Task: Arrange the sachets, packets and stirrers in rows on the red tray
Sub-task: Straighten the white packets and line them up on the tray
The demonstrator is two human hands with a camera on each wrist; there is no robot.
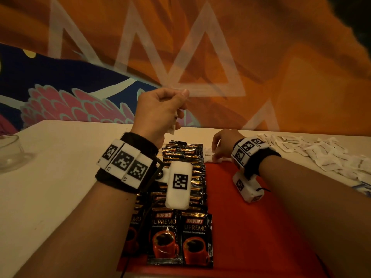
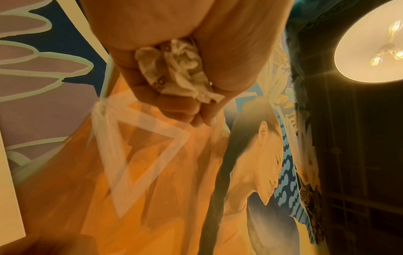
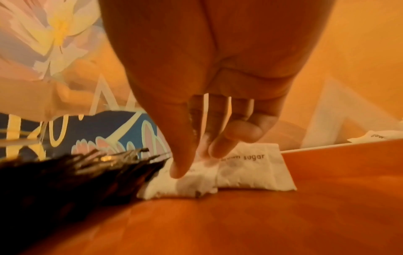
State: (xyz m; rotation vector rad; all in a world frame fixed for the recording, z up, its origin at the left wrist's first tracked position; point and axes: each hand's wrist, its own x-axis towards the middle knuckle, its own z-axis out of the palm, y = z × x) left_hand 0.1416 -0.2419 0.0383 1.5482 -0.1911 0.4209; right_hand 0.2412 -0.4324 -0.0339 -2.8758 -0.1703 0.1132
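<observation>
A red tray (image 1: 251,227) lies in front of me. Black Kopiko coffee packets (image 1: 180,237) overlap in rows along its left part. My left hand (image 1: 176,109) is raised above the tray's far end and grips a crumpled bunch of white sachets (image 2: 176,69). My right hand (image 1: 215,151) reaches down to the far edge of the tray (image 3: 283,215). Its thumb and fingers pinch a white sugar sachet (image 3: 185,182) that rests on the tray. A second sachet marked brown sugar (image 3: 250,169) lies flat beside it. No stirrers are in view.
A heap of several loose white sachets (image 1: 321,155) is spread over the pale table to the right of the tray. A clear glass (image 1: 10,153) stands at the table's left edge. A painted orange and blue wall rises close behind the table.
</observation>
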